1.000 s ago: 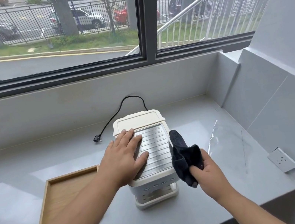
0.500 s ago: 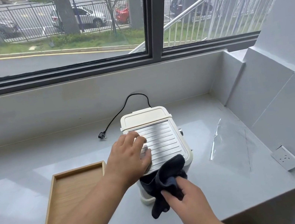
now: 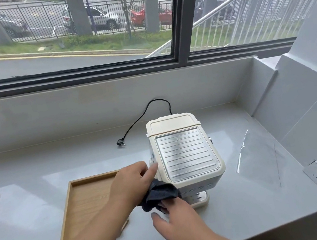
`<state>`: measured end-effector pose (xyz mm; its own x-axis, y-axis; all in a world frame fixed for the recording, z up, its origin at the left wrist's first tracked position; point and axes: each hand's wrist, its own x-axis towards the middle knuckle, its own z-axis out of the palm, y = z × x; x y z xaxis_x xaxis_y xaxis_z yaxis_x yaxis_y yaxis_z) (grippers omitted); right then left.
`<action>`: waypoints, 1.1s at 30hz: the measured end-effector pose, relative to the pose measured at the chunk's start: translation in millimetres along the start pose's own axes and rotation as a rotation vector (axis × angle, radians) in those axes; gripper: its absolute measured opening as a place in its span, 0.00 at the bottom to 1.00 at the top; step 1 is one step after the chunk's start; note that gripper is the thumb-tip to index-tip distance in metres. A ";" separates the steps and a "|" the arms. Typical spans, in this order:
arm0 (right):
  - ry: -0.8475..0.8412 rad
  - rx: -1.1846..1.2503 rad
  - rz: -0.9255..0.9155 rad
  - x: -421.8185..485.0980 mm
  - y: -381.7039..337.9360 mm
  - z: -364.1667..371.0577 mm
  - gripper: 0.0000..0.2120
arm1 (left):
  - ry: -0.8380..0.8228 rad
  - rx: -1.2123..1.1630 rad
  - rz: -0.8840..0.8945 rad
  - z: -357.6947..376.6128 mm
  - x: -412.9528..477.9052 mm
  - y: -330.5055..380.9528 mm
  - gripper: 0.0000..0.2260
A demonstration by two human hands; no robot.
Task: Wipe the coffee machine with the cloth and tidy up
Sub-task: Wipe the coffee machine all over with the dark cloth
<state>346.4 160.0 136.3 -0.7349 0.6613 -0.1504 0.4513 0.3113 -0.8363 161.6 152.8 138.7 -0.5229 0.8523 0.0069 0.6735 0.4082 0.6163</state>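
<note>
Beneath the window [image 3: 75,29], grey counter [image 3: 35,165] (glossy) bears a coffee machine [image 3: 186,153].

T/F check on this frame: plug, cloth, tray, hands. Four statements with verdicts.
1. The plug lies loose on the counter. True.
2. The cloth lies in the wooden tray. False: it is at the front left corner of the coffee machine, outside the tray.
3. Both the left hand and the right hand touch the cloth. True.
4. The wooden tray sits right of the coffee machine. False: it sits to its left.
</note>
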 end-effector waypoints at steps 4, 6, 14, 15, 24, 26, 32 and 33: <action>-0.014 0.050 0.099 19.9 -26.9 4.1 0.14 | -0.227 -0.404 -0.121 -8.4 -0.8 -6.7 0.19; -0.047 0.045 0.147 30.7 -39.3 1.6 0.13 | -0.303 -0.597 -0.188 -6.7 -3.0 -3.4 0.20; -0.045 -0.315 0.050 51.3 -55.6 -42.5 0.10 | -0.178 -1.011 -0.352 14.7 8.3 -0.8 0.10; 0.019 -0.397 -0.022 50.6 -52.6 -51.5 0.11 | -0.143 -1.016 -0.357 17.9 10.8 -0.5 0.14; -0.009 -0.851 -0.099 73.3 12.9 -124.9 0.33 | 0.074 -1.050 -0.420 29.6 46.2 4.1 0.24; -0.011 -0.879 -0.100 75.3 22.8 -120.8 0.34 | 0.101 -1.047 -0.385 32.8 58.7 5.3 0.13; 0.022 -0.888 -0.116 76.9 31.4 -118.6 0.35 | 0.124 -1.131 -0.382 33.2 93.9 6.7 0.10; 0.020 -0.883 -0.117 76.6 31.2 -118.5 0.35 | 0.133 -1.155 -0.406 32.8 98.6 5.9 0.12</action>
<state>364.2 301.2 161.2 -0.7955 0.6015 -0.0731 0.6055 0.7847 -0.1329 131.2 250.0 117.1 -0.6813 0.6636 -0.3089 -0.3721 0.0493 0.9269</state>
